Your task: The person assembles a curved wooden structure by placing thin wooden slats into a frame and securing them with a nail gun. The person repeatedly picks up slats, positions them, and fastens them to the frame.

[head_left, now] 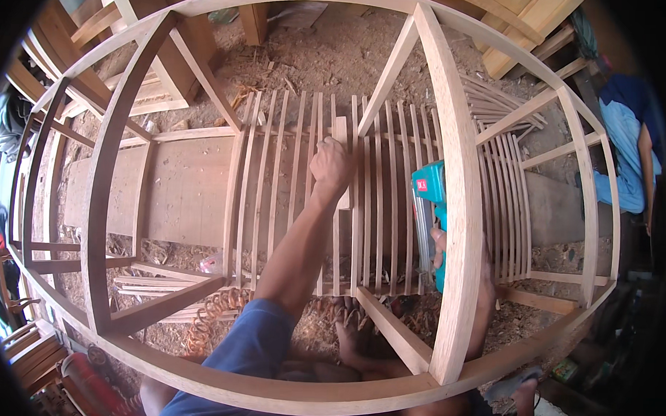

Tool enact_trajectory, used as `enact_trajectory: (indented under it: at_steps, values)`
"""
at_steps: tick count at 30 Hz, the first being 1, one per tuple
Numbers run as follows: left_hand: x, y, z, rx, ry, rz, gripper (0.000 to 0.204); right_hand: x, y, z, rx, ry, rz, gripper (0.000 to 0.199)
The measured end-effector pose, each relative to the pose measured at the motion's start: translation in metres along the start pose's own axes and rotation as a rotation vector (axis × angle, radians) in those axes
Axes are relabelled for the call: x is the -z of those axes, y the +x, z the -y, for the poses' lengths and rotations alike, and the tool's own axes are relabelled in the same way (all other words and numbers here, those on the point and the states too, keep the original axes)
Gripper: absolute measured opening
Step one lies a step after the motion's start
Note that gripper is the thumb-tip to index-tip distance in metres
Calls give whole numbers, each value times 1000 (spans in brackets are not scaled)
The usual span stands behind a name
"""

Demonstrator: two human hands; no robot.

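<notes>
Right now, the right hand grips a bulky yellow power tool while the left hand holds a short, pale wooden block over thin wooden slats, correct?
Not quite: the head view shows the bulky power tool in the right hand is teal, not yellow. The left hand does hold the short, pale wooden block over the thin wooden slats.

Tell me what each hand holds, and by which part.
Left hand holds a wooden block mid-length; the right hand, a teal power tool, apparently by its handle.

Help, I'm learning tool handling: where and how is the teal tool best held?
Probably grip the teal tool by its handle, from the right: the silver rail runs along its left side, and the right hand curls there, though the wooden upright hides much.
</notes>
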State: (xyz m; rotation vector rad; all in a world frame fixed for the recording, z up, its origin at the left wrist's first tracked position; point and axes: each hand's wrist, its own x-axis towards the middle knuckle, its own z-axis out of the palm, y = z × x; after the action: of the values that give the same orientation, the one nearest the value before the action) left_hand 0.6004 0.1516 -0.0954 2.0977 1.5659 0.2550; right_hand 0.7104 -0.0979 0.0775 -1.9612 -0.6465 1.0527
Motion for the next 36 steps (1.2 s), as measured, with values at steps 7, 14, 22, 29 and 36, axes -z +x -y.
enact_trajectory:
  at_steps: [7, 14, 22, 29, 36]
  values:
    - [1, -5, -4, -22, 5, 14, 56, -2, 13, -4, 57, -163, -70, 21]
    - [-6, -5, 6, -192, 59, 48, 31, -31, 41, 22, 102, -212, 79, 24]
    - [-10, -20, 11, -199, -20, -23, 26, -63, 89, 77, 257, -374, 103, 28]
    - [-15, -29, 0, -166, -89, -48, 25, -57, 88, 78, 231, -316, 105, 24]
    - [-3, -24, 14, -359, 111, -35, 34, -74, 123, 89, 220, -308, 202, 27]
